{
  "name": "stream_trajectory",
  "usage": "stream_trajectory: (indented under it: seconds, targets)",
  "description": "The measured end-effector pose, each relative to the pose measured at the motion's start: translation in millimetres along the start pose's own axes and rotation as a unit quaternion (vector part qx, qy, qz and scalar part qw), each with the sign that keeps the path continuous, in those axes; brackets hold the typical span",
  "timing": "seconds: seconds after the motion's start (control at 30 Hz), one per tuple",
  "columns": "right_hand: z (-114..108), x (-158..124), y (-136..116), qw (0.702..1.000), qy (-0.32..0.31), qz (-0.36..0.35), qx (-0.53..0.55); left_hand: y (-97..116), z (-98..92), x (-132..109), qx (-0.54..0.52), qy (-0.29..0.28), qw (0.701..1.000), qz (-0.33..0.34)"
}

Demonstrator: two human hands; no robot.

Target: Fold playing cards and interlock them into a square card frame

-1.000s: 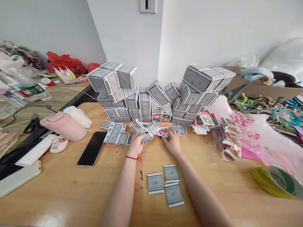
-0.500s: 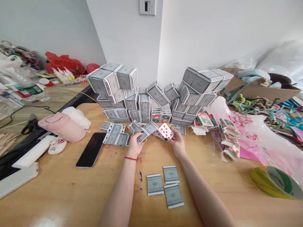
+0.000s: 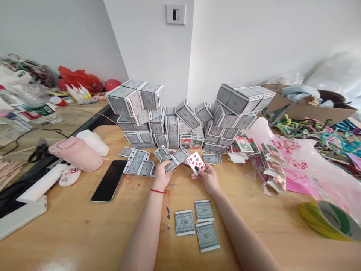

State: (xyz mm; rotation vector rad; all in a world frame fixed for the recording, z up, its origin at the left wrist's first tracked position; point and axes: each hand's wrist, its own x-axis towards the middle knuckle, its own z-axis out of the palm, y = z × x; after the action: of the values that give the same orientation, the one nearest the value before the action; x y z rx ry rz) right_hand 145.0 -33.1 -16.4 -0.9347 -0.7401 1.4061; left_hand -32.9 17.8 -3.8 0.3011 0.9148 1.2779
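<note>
My left hand [image 3: 164,175] is closed on a few grey-backed playing cards [image 3: 177,159], crossed over each other with their backs up. Between the thumb and fingers of my right hand [image 3: 208,177] is a hearts playing card [image 3: 196,163], its face turned toward me. Close to my wrists, three squarish folded cards [image 3: 184,223] lie back up on the table. Left of my left hand, overlapping cards [image 3: 138,162] are spread out. Behind both hands rises a structure of stacked card boxes [image 3: 166,128], higher at both ends and lower in the middle.
A black phone [image 3: 109,181] and a pink bottle [image 3: 77,153] lie to the left. On the right are opened card packs [image 3: 273,165], a thin plastic bag [image 3: 304,162] and a roll of yellow-green tape [image 3: 328,220]. A wall [image 3: 239,41] stands behind the boxes.
My right thumb has come over the front of the hearts card, which is turned more upright. The left hand keeps its cards. The whole view has shifted slightly.
</note>
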Motion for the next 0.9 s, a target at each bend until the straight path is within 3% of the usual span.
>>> stream_trajectory:
  seconds: [0.37, 0.9]
  targets:
    - [0, -4, -2, 1.0, -0.007, -0.009, 0.001, 2, 4.1, -3, -0.001, -0.002, 1.0, 0.007]
    - [9, -8, -5, 0.996, -0.058, 0.038, -0.054, 0, 7.1, -5, 0.017, -0.004, 1.0, 0.022]
